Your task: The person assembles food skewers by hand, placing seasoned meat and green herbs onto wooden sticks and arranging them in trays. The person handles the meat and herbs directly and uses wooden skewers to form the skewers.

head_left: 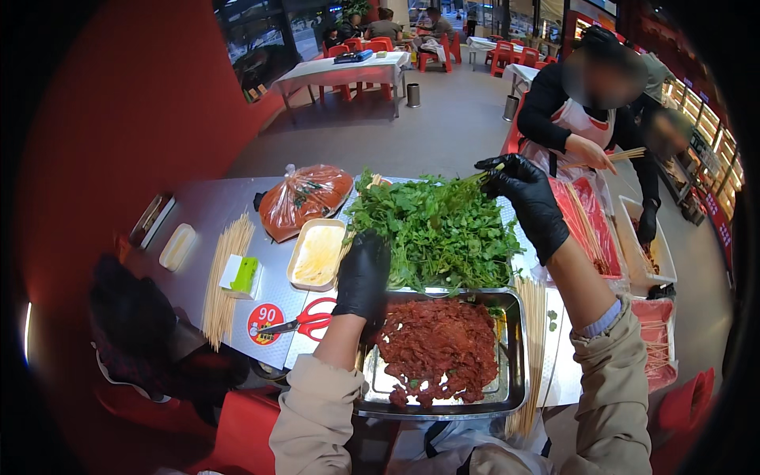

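Note:
My right hand [525, 199], in a black glove, pinches the stems of a cilantro sprig above the right rear of a large heap of cilantro [439, 231]. At the heap's left edge is my left hand [363, 276], also black-gloved, its back towards me and its fingertips partly hidden; thin wooden sticks show beside it. Below the heap, a metal tray [516, 356] holds raw, marinated red meat [442, 350]. Bundled wooden skewers [528, 350] lie along the tray's right side.
Left of my hands are red-handled scissors [312, 320], a cream tub [317, 255], a tied bag of red-brown contents [309, 199], more skewers [222, 279] and a small box [240, 276]. A co-worker [585, 113] handles skewers at right, near a white bin [668, 255] and red-lined trays [653, 344].

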Demonstrator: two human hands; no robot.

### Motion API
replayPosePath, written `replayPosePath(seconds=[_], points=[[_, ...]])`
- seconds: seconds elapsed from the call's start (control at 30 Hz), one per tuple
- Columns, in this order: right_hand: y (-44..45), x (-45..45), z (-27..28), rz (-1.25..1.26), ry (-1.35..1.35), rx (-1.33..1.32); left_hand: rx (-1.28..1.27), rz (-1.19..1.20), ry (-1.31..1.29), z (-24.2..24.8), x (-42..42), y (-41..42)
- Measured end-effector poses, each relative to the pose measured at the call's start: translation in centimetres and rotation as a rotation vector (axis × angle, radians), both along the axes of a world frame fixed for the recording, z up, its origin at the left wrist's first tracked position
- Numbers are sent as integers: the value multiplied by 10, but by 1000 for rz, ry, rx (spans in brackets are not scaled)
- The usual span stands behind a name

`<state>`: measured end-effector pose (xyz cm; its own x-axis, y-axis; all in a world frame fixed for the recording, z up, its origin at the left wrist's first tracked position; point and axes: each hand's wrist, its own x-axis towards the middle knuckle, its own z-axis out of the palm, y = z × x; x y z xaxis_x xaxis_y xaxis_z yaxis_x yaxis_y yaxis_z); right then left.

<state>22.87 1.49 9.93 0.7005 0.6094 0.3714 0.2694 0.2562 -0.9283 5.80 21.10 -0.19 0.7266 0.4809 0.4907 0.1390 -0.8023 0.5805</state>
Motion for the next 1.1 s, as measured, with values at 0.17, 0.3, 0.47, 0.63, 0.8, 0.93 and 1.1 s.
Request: replayPosePath(seconds=[0.17,0.3,0.47,0.63,0.8,0.93,1.1], points=[[-33,-29,-4,59,55,21,-11,-402,-397,49,24,-59],[-56,-53,-6,94,88,77,19,-528,-395,54,30,-105],[-92,-55,-17,105,163,85,-113,-487,-223,57,21,-139],[-118,-53,-23,-54,-285,-65,-310,-573,-162,55,20,-152],[-140,-60,-11,-251,-1000,-322,-337,-636,-80,64,17,-166],[-155,-58,-18,-350,-1043,-270,75,-543,-53,73,15,-183],[-161,-68,-28,-404,-801,-210,-462,-528,-231,53,24,-190]])
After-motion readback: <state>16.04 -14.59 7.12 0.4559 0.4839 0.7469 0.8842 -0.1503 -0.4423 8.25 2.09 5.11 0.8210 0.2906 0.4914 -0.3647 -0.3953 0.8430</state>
